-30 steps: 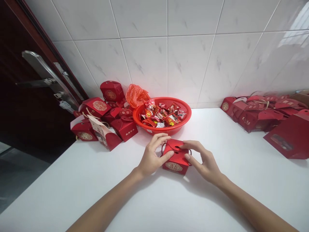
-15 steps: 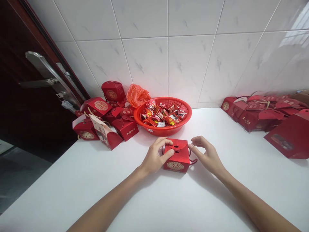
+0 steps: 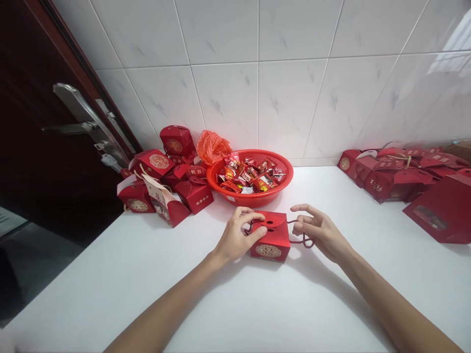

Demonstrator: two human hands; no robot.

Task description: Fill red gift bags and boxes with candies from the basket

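Note:
A small red gift box point(image 3: 274, 249) with a gold round emblem on its front stands on the white table point(image 3: 235, 314). Two dark holes show in its folded top. My left hand point(image 3: 241, 233) grips the box from the left, thumb and fingers pressed on its top. Dark red cord point(image 3: 306, 241) runs out of the box's right side, with a loop hanging beside it. My right hand point(image 3: 318, 230) pinches part of that cord between thumb and fingers, to the right of the box. A short bit of cord also shows by my left fingers.
Behind the box sits a red plastic basket point(image 3: 250, 198) of wrapped candies point(image 3: 253, 174), beside a crumpled red plastic bag point(image 3: 212, 147). Several red boxes point(image 3: 195, 196) cluster at the left, and more red boxes point(image 3: 393, 181) at the right. A tiled wall point(image 3: 287, 108) backs the table.
My right hand has moved slightly right, drawing the cord farther out from the box's side. My left hand stays on the box. The view has shifted slightly.

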